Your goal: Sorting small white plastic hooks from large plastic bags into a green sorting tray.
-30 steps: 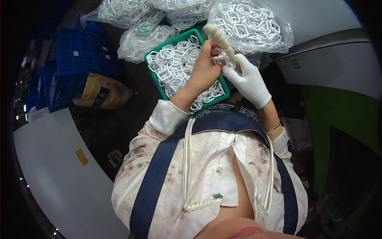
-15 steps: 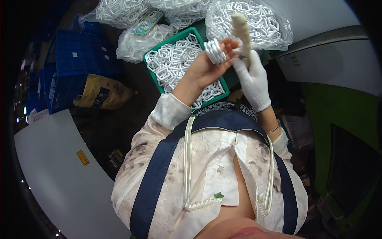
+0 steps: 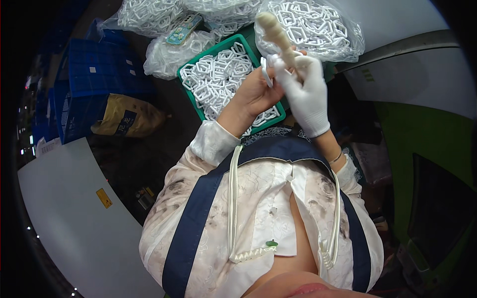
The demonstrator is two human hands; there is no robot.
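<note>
Just beyond the green tray, my two hands meet. My bare left hand (image 3: 258, 92) has its fingers curled, with a few white plastic links (image 3: 266, 72) held at them; part of the stack is hidden behind the other hand. My right hand (image 3: 305, 94), in a white knit glove, is closed round a cream, ridged, stick-like tool (image 3: 276, 32). The tool's knobbed end points up and to the left, while its lower end is hidden among my fingers. Under my left wrist, the green tray (image 3: 186, 94) holds a heap of loose white links (image 3: 216, 82).
Clear plastic bags of white links (image 3: 318, 30) stand along the far side. A phone in a patterned case (image 3: 184, 29) lies on one bag (image 3: 169, 57). To the left are blue bins (image 3: 99, 69) and a brown sack (image 3: 129, 116); a pale panel (image 3: 74, 198) curves at lower left.
My right hand has moved left and nearer my left hand, and the tool has tilted leftward. The left fingers have curled in, and fewer links show there.
</note>
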